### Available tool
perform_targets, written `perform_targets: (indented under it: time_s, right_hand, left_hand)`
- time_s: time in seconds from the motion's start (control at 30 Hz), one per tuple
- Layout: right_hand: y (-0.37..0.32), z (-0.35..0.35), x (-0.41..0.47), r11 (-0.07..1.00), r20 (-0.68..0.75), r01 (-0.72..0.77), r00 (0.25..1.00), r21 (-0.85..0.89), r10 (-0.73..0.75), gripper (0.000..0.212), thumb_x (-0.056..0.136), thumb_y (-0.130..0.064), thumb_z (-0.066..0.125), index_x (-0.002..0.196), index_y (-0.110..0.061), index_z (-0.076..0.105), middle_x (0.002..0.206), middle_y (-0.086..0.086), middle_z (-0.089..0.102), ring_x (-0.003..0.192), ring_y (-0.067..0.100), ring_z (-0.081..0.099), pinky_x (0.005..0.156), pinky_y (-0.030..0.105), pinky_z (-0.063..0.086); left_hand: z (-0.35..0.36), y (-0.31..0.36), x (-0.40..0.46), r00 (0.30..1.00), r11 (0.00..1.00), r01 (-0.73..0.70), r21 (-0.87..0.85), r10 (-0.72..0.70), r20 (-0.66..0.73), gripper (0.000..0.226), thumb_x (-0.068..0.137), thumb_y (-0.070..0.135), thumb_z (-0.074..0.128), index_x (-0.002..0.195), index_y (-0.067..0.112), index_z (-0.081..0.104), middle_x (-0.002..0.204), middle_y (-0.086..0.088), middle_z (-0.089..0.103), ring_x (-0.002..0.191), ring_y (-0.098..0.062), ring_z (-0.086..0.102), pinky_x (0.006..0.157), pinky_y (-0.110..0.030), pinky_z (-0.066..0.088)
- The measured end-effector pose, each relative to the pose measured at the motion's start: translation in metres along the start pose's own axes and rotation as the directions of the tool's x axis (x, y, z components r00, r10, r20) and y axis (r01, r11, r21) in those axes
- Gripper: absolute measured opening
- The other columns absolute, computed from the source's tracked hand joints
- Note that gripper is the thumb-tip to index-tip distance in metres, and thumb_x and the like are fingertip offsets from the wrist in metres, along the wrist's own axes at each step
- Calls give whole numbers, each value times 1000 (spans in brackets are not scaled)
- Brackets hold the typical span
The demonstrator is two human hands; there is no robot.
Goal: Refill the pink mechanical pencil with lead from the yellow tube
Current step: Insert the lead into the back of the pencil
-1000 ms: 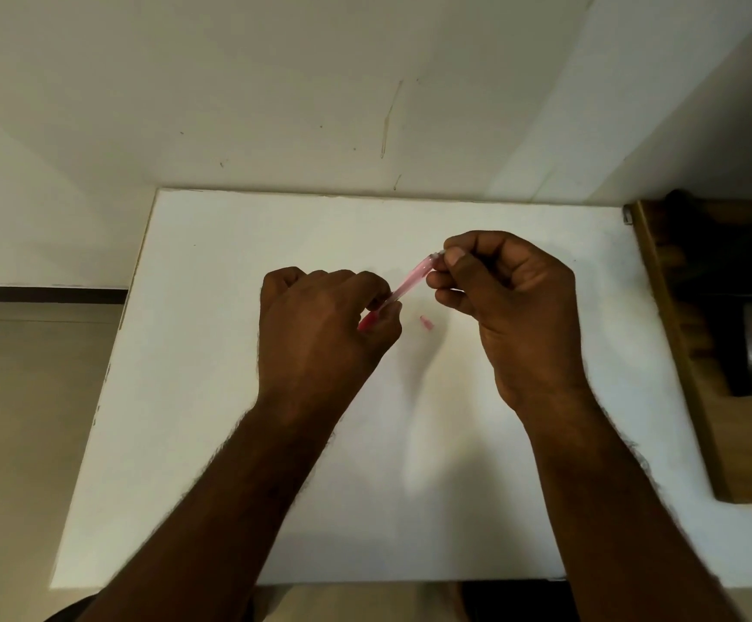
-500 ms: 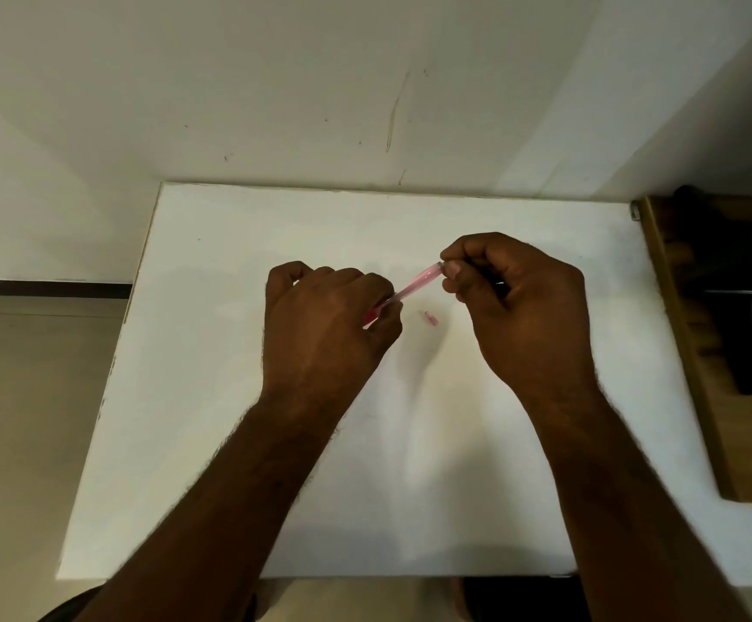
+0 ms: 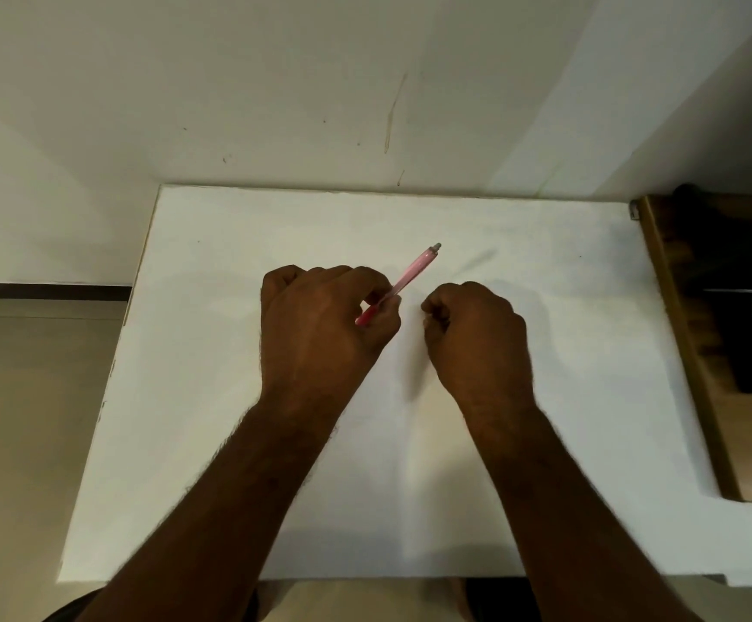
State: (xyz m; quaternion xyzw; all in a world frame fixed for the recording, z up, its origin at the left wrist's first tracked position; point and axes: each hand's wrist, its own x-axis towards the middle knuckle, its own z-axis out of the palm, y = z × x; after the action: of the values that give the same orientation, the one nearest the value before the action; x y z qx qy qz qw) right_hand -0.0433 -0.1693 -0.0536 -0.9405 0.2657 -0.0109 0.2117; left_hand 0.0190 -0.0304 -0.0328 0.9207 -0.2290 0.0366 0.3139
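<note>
Left fingers: curled and pinched around the lower barrel of the pink mechanical pencil, near its darker pink grip end. The hold sits low, probably so that the far end is left free to work on.

Pink mechanical pencil: slanted, lower end buried in the left hand, upper end rising up and to the right, clear of both hands. A small grey tip shows at that upper end; whether it is a cap or an open tube cannot be told.

Right fingers: folded tight into a fist, just right of the pencil and apart from it. Whether they pinch anything, a lead or a cap, cannot be told; nothing shows between them.

Right hand: knuckles up, low over the white table, level with the pencil's lower end, likely kept near for the next fine move.

Yellow tube: not visible anywhere; it may be hidden in a hand or out of view.

White table: beneath the pencil, bare around both hands.

Wooden piece: well right of the pencil, at the table's edge, not involved.

Wall: beyond the pencil, behind the table.
</note>
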Motion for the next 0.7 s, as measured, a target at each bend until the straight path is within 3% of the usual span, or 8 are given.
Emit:
perform_targets:
  time_s: [0.1,0.17,0.2,0.27,0.3,0.37,0.5,0.7]
  right_hand:
    - [2,-4,3,994,4,-35,999,107,35,23,96,-18,63,116,-20,74,111,2,75,102,23,69,87,26,46]
    - [2,-9,6,904,11,-99,995,416,103,20,95,-14,65,110,-20,77,105,1,78,96,18,71,95,35,55]
    - [1,-14,8,771,37,-140,988,621,149,19,95,-10,66,106,-20,78,98,0,78,88,16,72,92,39,58]
    - [0,-24,10,388,114,-180,976,904,187,18,94,-4,68,104,-14,78,88,2,77,78,14,71,80,33,60]
    - [0,-29,10,240,143,-184,973,953,180,17,94,-3,69,105,-11,77,89,4,77,79,15,72,79,29,60]
    - [1,-36,9,95,166,-184,971,978,172,16,93,-5,70,107,-10,76,95,8,78,87,20,75,81,28,59]
    - [-2,-40,8,67,142,-156,975,986,174,16,93,-5,70,107,-11,76,96,8,80,95,25,77,83,31,61]
    - [-4,-39,8,137,84,-107,983,985,165,20,91,-5,72,110,-9,77,96,6,81,93,23,78,80,28,60]
  left_hand:
    - [-1,0,1,1000,1000,3,-6,-3,6,18,89,44,63,81,29,70,65,13,67,67,-11,64,89,-34,32]
    - [-1,0,1,1000,1000,7,-8,-7,9,18,89,44,63,80,30,70,66,13,68,67,-10,63,90,-34,33]
    - [-1,0,1,1000,1000,9,-10,-9,10,18,89,45,63,81,30,70,67,13,68,67,-10,63,90,-34,33]
    - [-1,0,2,1000,1000,8,-13,-7,11,18,89,45,63,82,30,70,69,13,69,68,-10,64,91,-34,33]
    - [0,0,2,1000,1000,5,-12,-5,8,17,89,44,63,82,30,70,69,14,69,68,-10,64,91,-34,32]
    - [1,0,2,1000,1000,-1,2,1,7,17,89,44,63,82,30,70,69,14,69,68,-10,64,91,-34,31]
    - [2,0,1,1000,1000,-14,19,14,14,18,89,45,62,83,31,71,72,14,70,68,-10,63,91,-32,29]
    - [1,-1,1,1000,1000,-23,15,23,13,18,90,45,62,84,30,71,73,14,70,68,-9,63,92,-30,27]
